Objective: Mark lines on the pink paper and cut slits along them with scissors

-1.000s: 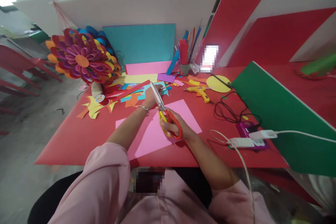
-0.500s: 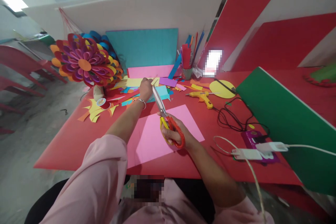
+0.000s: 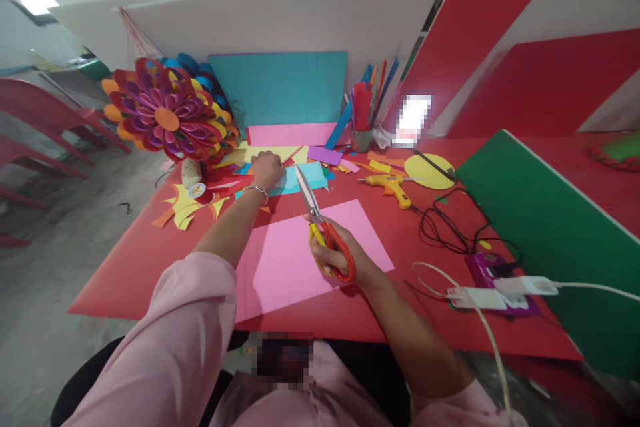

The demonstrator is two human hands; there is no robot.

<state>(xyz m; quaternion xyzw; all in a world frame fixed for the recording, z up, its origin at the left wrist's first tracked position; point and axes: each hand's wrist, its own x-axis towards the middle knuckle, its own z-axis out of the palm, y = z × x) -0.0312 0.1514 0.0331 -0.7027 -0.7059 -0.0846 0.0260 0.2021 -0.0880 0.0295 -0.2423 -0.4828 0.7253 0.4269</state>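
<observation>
Scissors (image 3: 316, 216) handles ring the right hand (image 3: 336, 255) fingers (image 3: 320, 256) (blades closed, pointing away).

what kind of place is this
Most likely a paper-craft workbench in a partitioned workshop: a big layered paper flower, cut coloured paper scraps strewn over the red table, a yellow glue gun, and scissors in the right hand.

Red table (image 3: 145, 263) w/ pink sheet (image 3: 285, 267), glue gun (image 3: 393, 185).
</observation>
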